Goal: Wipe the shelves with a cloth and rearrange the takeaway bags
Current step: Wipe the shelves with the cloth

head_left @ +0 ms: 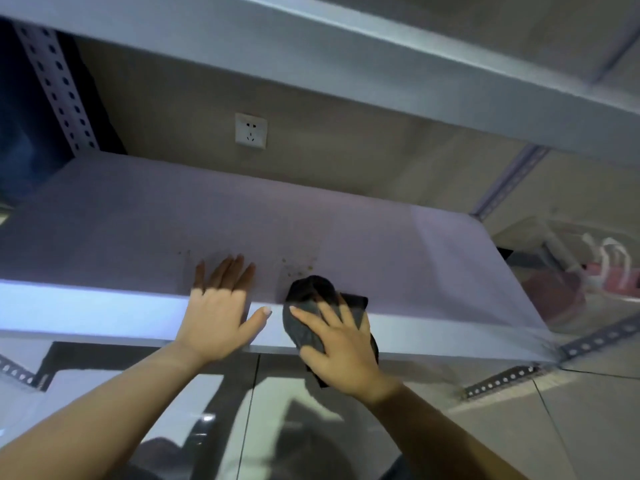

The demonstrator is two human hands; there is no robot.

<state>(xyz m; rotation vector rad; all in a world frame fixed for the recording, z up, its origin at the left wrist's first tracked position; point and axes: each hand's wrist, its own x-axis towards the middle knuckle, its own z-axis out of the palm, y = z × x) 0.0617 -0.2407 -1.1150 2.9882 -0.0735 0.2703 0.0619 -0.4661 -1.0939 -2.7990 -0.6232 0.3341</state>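
Observation:
A pale metal shelf [242, 230] runs across the middle of the view, with small brown specks near its front edge. My left hand [218, 306] lies flat on that front edge, fingers straight and spread onto the shelf top. My right hand [339, 344] presses a dark grey cloth [308, 299] against the shelf's front edge, fingers spread over it; part of the cloth bunches up onto the shelf top. At the far right, blurred takeaway bags [595, 271] in pink and white with white handles sit beyond the shelf's end.
Another shelf [381, 64] hangs overhead. Perforated steel uprights [55, 88] stand at the back left and at the right [512, 181]. A white wall socket [251, 130] is on the beige wall behind. Glossy floor tiles [519, 427] lie below.

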